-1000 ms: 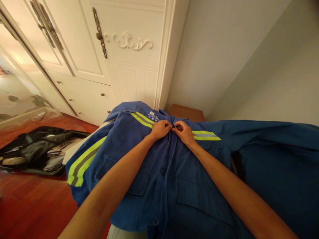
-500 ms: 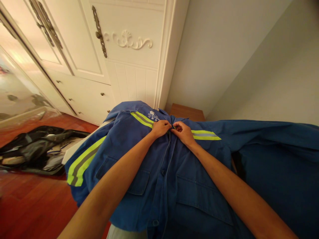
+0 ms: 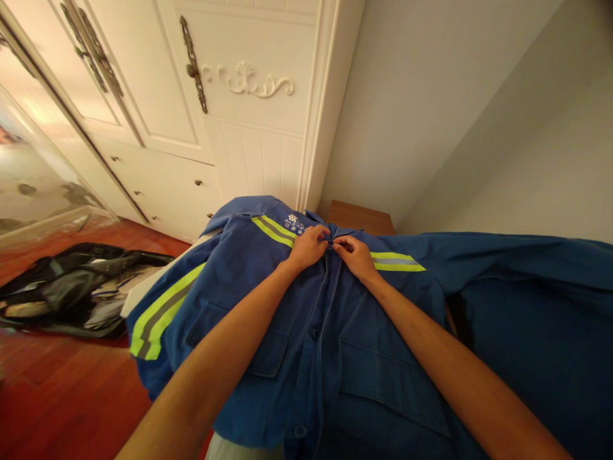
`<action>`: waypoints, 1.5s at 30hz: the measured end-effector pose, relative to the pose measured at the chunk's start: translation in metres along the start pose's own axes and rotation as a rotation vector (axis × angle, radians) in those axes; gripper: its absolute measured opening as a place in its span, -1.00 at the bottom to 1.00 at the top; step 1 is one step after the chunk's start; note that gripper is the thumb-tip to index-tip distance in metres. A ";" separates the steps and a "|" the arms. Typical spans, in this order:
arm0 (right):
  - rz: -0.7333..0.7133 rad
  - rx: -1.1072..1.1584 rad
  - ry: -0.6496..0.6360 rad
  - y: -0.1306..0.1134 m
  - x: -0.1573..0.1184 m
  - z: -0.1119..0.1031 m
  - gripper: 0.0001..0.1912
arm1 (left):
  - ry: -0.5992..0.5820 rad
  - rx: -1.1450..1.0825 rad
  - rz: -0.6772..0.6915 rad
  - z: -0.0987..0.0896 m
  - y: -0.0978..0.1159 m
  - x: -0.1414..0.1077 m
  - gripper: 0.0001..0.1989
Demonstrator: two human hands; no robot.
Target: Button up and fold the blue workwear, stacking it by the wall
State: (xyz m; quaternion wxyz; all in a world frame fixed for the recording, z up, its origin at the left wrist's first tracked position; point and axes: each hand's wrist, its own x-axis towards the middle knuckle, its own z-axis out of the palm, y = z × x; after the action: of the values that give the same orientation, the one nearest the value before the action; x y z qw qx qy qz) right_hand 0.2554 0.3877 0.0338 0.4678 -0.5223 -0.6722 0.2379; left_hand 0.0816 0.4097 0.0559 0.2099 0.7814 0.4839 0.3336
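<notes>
A blue work jacket (image 3: 258, 281) with yellow-and-grey reflective strips lies spread out in front of me, its collar at the far end. My left hand (image 3: 310, 246) pinches the front edge at the upper chest, beside the white printed logo (image 3: 293, 222). Close against it, my right hand (image 3: 354, 255) pinches the opposite edge of the same front opening. Whatever small fastening sits between the fingertips is hidden. Farther down the placket, a dark button (image 3: 313, 333) and a lower button (image 3: 299, 431) show.
White cabinets (image 3: 258, 153) with metal handles stand behind the jacket. On the red wooden floor (image 3: 71, 390) at the left lies an open black suitcase (image 3: 76, 287) with clothes in it. A brown wooden piece of furniture (image 3: 359, 214) shows beyond the collar.
The fingers of both hands have shifted slightly at the jacket's front edge; the left fingers are raised a little more. The jacket lies as before.
</notes>
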 end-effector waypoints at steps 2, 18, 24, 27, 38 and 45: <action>0.001 -0.005 0.020 -0.001 -0.001 0.000 -0.65 | -0.002 -0.002 0.037 -0.002 0.000 0.000 -0.72; 0.053 0.104 0.067 0.001 0.000 0.001 -0.56 | -0.048 0.243 0.122 -0.014 0.007 -0.008 -0.67; -0.013 0.024 0.002 0.000 -0.002 0.001 -0.59 | -0.106 0.259 0.086 -0.016 0.006 -0.008 -0.69; -0.059 -0.061 -0.005 0.001 -0.002 -0.001 -0.66 | -0.150 0.294 0.085 -0.016 0.005 -0.010 -0.63; -0.216 -0.481 -0.067 0.011 0.000 0.010 -0.58 | -0.266 0.400 0.033 -0.004 -0.003 -0.013 -0.37; -0.230 -0.666 -0.152 0.006 0.002 0.012 -0.52 | -0.157 0.396 0.075 -0.002 -0.007 -0.012 -0.38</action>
State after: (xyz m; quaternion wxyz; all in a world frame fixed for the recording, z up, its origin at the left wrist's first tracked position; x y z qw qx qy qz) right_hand 0.2474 0.3932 0.0244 0.2443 -0.5479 -0.8000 -0.0102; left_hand 0.0715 0.4019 0.0489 0.0768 0.8484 0.4926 0.1780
